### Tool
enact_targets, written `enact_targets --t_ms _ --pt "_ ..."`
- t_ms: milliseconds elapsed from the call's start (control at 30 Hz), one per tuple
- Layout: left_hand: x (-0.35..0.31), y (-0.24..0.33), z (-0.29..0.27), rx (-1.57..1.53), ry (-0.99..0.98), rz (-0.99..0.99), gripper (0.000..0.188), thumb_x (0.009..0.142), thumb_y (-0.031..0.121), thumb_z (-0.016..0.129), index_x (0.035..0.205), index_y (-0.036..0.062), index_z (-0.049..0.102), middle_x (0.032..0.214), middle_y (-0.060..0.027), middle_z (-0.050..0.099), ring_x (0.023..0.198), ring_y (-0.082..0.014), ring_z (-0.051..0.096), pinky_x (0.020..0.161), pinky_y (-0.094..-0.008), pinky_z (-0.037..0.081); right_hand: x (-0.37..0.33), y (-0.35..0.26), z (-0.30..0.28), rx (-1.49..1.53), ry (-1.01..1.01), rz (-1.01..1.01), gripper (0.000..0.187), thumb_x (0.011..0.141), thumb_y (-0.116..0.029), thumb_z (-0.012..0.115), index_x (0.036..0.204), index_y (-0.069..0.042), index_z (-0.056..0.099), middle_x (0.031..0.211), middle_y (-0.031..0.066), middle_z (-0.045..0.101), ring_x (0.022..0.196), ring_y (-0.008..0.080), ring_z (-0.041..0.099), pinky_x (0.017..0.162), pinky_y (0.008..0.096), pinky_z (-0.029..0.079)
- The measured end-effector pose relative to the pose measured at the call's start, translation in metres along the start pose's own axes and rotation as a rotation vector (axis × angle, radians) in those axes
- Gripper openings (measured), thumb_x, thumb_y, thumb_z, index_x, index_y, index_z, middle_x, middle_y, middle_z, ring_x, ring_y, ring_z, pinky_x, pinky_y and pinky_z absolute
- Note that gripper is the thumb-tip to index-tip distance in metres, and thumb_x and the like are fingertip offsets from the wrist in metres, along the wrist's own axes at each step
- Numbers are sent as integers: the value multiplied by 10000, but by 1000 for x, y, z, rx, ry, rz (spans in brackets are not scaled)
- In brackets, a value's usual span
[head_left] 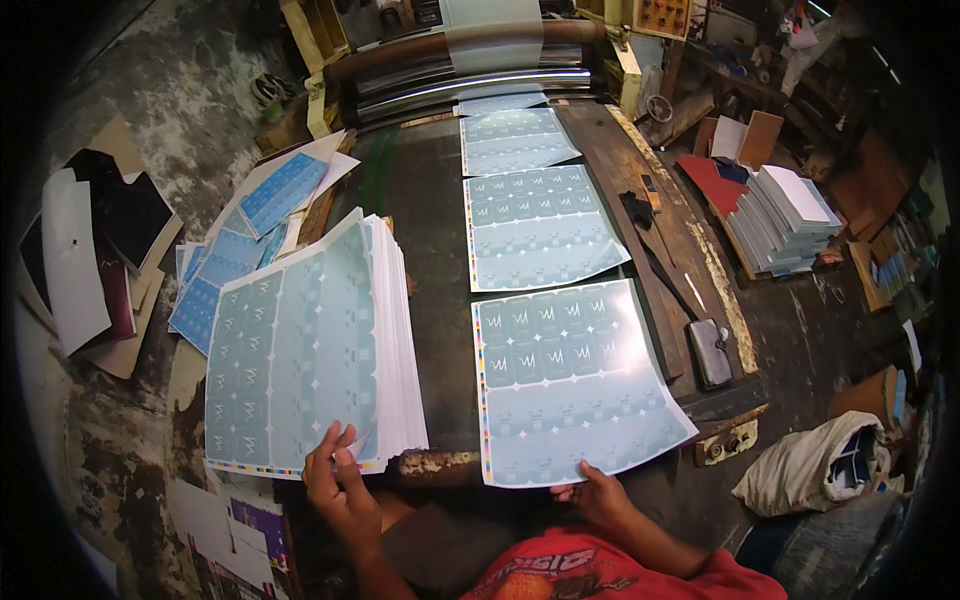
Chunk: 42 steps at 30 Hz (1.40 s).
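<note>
My right hand (600, 494) pinches the near edge of a printed sheet (575, 385), thumb on top and fingers beneath. This pale blue-green sheet shows rows of repeated label panels and a colour strip down its left side. To the left, my left hand (342, 490) has its fingers slightly bent and apart over the near right corner of a tall paper stack (400, 340). The stack's top sheet (290, 360) carries the same print, and its corner curls beside my fingers. Beyond the right-hand sheet, another printed sheet (540, 225) and further ones lie in a line toward the rollers.
A roller machine (470, 85) spans the far end of the dark table bed (420, 190). A metal block (710, 352) lies along the right rail. Blue printed sheets (235, 255) are piled at left; a paper pile (785, 220) and white sack (810, 465) stand right.
</note>
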<state>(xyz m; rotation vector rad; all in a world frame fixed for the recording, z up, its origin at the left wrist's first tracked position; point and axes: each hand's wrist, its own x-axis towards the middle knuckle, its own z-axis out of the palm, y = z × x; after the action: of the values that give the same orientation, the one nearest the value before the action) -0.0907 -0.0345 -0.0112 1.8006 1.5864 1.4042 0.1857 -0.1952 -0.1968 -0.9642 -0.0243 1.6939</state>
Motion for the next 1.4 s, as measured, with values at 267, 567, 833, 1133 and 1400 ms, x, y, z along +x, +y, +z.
enact_targets --t_ms 267,567,833,1133,1400 --pt "-1 2 1 129 4 90 253 937 187 598 1115 23 672 1044 -118 712 1098 -285 602 997 -407 375 41 -28 23 11 43 -156 470 997 -392 455 1161 45 511 958 204 671 813 262 642 885 446 492" --pt "2 10 -14 221 -152 139 242 951 223 602 1054 30 705 1129 -105 705 1188 -310 579 1041 -403 360 46 -26 46 56 39 -342 629 998 -296 477 1500 -140 132 1305 179 547 905 227 628 858 434 511" --pt "10 -5 -18 -735 392 -214 328 996 280 561 1066 -22 669 1149 -134 663 1103 -247 596 1025 -351 403 33 -36 40 5 -64 -301 624 987 -256 504 1512 -56 231 1347 172 533 934 208 633 866 392 520" --pt "-8 32 -25 50 -624 537 283 847 360 661 1082 223 738 1222 2 673 1278 -333 521 1132 -600 146 1 -66 70 -30 -442 -300 696 932 -300 591 1486 -23 274 1330 169 527 1020 197 610 945 375 470" --pt "-21 61 -7 49 -679 485 400 814 441 723 1146 217 718 1341 -57 598 1399 -357 374 1130 -610 162 3 -56 47 -4 -119 -179 438 868 -184 667 1225 -7 486 1060 126 624 850 204 638 665 316 503"
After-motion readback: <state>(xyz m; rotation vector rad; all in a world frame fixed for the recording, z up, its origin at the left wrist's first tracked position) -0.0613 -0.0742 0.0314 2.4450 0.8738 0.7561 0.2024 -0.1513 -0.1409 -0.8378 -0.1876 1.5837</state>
